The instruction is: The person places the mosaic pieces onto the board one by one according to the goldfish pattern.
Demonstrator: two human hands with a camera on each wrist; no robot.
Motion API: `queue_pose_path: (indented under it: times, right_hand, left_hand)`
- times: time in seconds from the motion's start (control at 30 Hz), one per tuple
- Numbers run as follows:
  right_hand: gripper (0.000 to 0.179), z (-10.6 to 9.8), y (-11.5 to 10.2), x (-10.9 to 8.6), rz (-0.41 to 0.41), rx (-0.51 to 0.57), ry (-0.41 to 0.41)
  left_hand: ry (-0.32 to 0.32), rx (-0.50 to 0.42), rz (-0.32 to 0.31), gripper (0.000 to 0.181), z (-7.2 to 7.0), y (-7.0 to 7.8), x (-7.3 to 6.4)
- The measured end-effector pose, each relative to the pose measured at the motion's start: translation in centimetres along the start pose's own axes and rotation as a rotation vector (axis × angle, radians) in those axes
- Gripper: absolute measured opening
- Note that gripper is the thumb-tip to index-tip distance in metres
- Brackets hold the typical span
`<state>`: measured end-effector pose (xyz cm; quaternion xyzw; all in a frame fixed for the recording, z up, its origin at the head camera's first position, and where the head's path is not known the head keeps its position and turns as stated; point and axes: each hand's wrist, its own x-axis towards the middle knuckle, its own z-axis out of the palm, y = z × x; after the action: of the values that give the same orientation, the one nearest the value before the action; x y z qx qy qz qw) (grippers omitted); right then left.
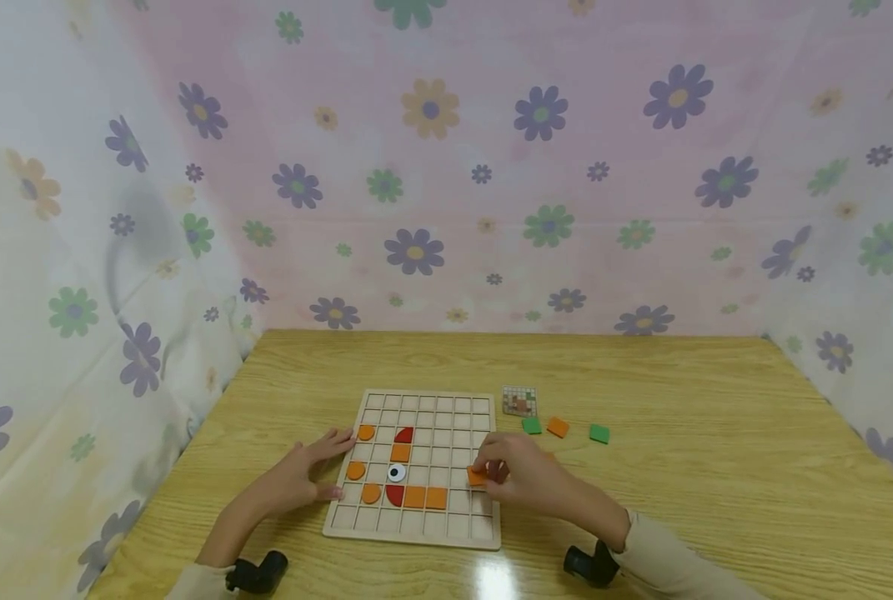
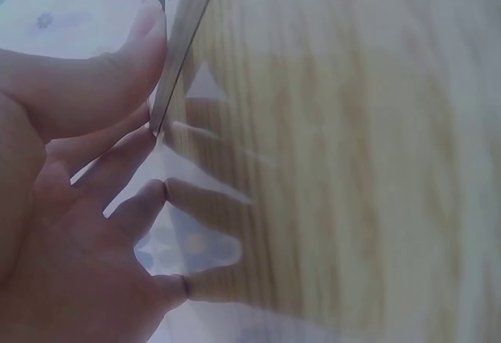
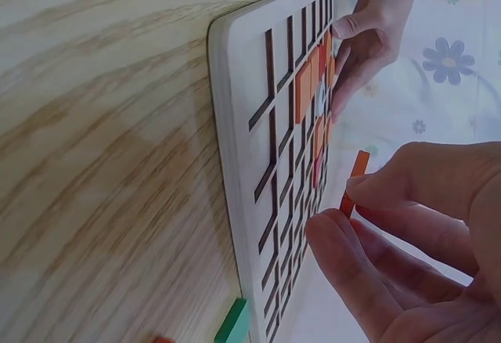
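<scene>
A wooden grid board [image 1: 416, 540] lies on the table. Its cells hold several orange round pieces [image 1: 366, 432], red quarter-round pieces [image 1: 394, 496], orange square tiles [image 1: 414, 497] and a white eye piece [image 1: 396, 472]. Between thumb and fingertips, my right hand [image 1: 532, 475] pinches another orange square tile [image 3: 362, 164], held over the right side of the grid. My left hand [image 1: 292, 479] rests at the board's left edge with fingers spread; in the left wrist view its thumb [image 2: 145, 41] touches the edge and several fingertips meet the tabletop.
Beyond the board's right side lie a small pattern card [image 1: 519, 401], green square tiles [image 1: 599, 433] and an orange tile [image 1: 558, 427]. Another orange piece is partly hidden behind my right hand. Flowered cloth [image 1: 431, 167] hangs behind the table and along both sides.
</scene>
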<state>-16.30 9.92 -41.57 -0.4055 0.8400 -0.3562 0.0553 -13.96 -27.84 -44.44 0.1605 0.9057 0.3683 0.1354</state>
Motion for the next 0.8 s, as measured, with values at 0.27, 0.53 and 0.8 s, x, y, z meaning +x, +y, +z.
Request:
queue_pose_path:
  times: [0.27, 0.53, 0.8]
  right_hand:
    - [0.014, 1.2, -0.4, 1.6, -0.002, -0.018, -0.02]
    - [0.016, 2.6, -0.8, 3.0, 0.001, 0.009, -0.019]
    - [0.016, 3.8, -1.0, 4.3, 0.016, 0.049, -0.024]
  left_hand:
    - [-0.007, -0.004, -0.003, 0.079, 0.0, 0.0, 0.1]
    - [-0.005, -0.009, -0.01, 0.078, 0.0, 0.2, 0.0]
    - [0.0, -0.006, -0.005, 0.077, 0.0, 0.2, -0.1]
